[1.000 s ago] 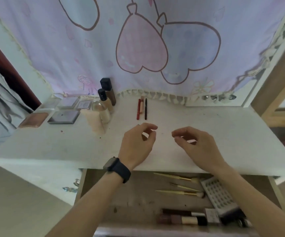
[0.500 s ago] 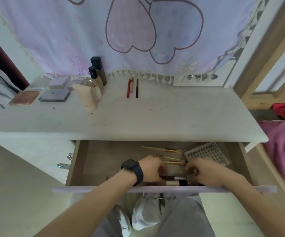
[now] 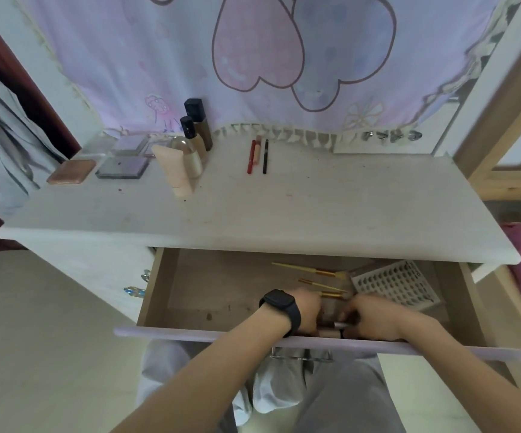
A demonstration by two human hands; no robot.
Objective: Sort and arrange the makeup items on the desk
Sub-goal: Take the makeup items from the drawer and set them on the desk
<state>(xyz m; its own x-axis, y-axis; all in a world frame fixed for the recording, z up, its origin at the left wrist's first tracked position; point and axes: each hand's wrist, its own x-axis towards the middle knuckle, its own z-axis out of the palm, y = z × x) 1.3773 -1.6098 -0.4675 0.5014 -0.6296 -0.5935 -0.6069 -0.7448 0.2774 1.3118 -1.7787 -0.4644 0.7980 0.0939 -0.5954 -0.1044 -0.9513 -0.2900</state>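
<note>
The slim makeup sticks [image 3: 341, 325] lie at the front of the open drawer [image 3: 190, 334], between my left hand [image 3: 307, 309] and right hand [image 3: 375, 318]. Both hands curl down over them, and I cannot tell whether either grips one. I judge them light, stiff and smooth, likely to roll: pinch each at mid-barrel. The gold-handled brushes [image 3: 310, 270] just behind want holding by the handle, never the soft bristles.

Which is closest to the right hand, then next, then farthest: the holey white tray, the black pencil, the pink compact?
1. Holey white tray, in the drawer beside the right hand.
2. Black pencil, back of the desk.
3. Pink compact, far left.
</note>
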